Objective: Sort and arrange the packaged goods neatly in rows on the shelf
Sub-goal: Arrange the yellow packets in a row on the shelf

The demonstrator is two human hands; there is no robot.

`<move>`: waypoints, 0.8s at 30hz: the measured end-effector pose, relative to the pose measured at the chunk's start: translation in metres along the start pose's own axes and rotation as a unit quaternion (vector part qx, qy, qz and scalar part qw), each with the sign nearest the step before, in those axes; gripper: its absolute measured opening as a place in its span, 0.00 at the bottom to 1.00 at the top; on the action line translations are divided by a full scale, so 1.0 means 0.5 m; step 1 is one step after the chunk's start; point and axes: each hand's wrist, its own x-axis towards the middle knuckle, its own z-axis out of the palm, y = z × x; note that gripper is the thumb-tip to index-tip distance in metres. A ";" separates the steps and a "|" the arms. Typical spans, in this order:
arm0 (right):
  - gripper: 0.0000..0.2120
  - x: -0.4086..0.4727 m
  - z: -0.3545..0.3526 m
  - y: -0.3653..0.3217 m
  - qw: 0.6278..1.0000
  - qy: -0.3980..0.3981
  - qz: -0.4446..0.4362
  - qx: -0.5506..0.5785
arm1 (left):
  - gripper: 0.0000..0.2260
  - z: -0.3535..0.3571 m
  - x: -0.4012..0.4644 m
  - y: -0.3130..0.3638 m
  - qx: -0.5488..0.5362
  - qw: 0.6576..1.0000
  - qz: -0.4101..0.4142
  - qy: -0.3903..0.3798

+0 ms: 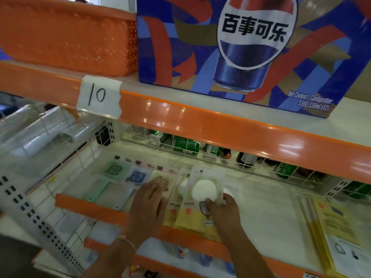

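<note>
Above us a Pepsi carton (241, 53) and an orange basket (66, 35) stand on the upper shelf (200, 115), which bears a taped label "10" (99, 96). On the white shelf (271, 199) below, flat packets lie in a row. Our left hand (149, 199) rests flat, fingers straight, on a beige packet (160, 177), while our right hand (222, 207) pinches a clear packet of white round pads (204, 189) just beside it.

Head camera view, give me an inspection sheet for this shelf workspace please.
Surface: white shelf deck with an orange front lip.
Job's things: flat packets in a row, green packet, blue packet, yellow packets; white puff pack.
Clutter: yellow leaflets at the right.
Hands: left hand flat on a packet; right hand pinches the puff pack.
Cables: nothing seen.
Surroundings: Pepsi carton, orange basket, label "10" above; green bottles behind wire.
</note>
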 end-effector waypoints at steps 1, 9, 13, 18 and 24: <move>0.16 0.004 0.012 -0.001 1.000 -0.002 -0.004 -0.010 | 0.18 0.001 -0.001 -0.004 0.003 1.000 0.005 0.009; 0.19 0.012 0.066 -0.014 0.993 0.019 -0.022 -0.117 | 0.19 0.013 -0.019 -0.017 -0.033 0.999 0.002 0.014; 0.24 0.007 0.059 -0.018 0.979 0.015 -0.056 -0.194 | 0.19 0.016 -0.021 -0.021 -0.058 0.998 0.006 0.010; 0.20 0.009 0.059 -0.015 0.966 0.006 -0.063 -0.251 | 0.20 0.017 -0.023 -0.023 -0.075 0.997 -0.012 0.010; 0.16 0.017 0.061 -0.007 0.954 -0.022 -0.074 -0.291 | 0.22 0.015 -0.020 -0.021 -0.077 0.997 -0.003 0.009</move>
